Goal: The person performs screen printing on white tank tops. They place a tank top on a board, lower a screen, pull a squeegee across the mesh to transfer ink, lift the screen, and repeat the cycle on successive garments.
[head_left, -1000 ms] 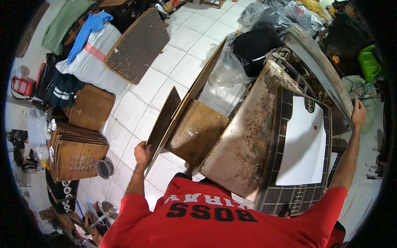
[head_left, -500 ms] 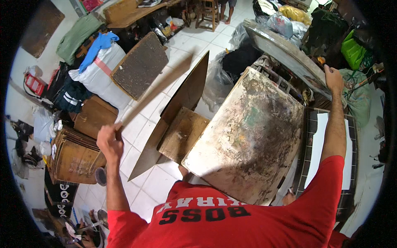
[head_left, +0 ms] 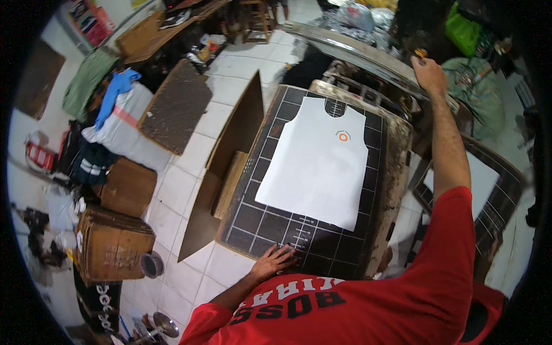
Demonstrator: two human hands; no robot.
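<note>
A black gridded board (head_left: 237,234) lies over the paint-stained table (head_left: 394,172). On it rests a white sleeveless shirt panel (head_left: 313,167) with a small orange and dark print at the chest. My left hand (head_left: 275,261) presses flat on the board's near edge, fingers spread. Farther off to the right, my right hand (head_left: 428,75) grips the corner of a raised, tilted printing screen (head_left: 356,53) at the table's far side. To the right is a second gridded board (head_left: 509,187) bearing another white panel (head_left: 486,178); what looks like a person's hand is at its near edge.
A thin brown upright panel (head_left: 227,155) stands along the table's left side. Stacked brown boards (head_left: 112,244), a white sack (head_left: 123,129) and a dark board (head_left: 177,106) line the left. Bags (head_left: 471,86) crowd the far right.
My left hand, which held a blurred flat thing out to the left, now rests on the gridded board. That board and panel now cover the stained tabletop. My right hand stays on the screen.
</note>
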